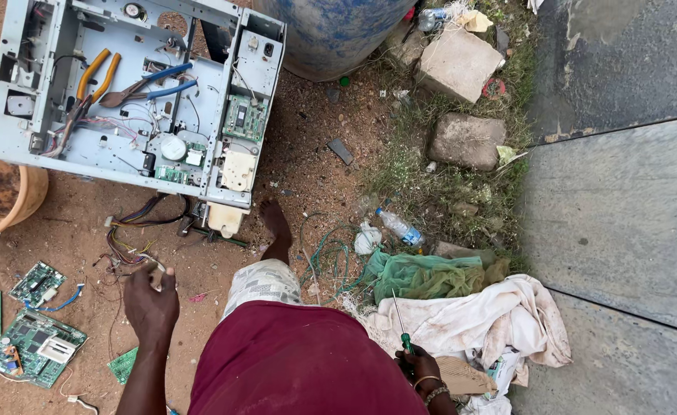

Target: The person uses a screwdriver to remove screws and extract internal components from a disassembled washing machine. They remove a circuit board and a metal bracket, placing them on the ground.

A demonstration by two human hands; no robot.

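Looking down from the head view, the right hand (417, 366) is closed in a tight grip on a green-handled screwdriver (400, 323), shaft pointing up over the white cloth (492, 319). The left hand (151, 301) is loosely curled, pinching a small pale piece I cannot make out, near the wires (132, 234) below the opened metal chassis (134, 92). Circuit boards (34, 346) lie on the dirt, left.
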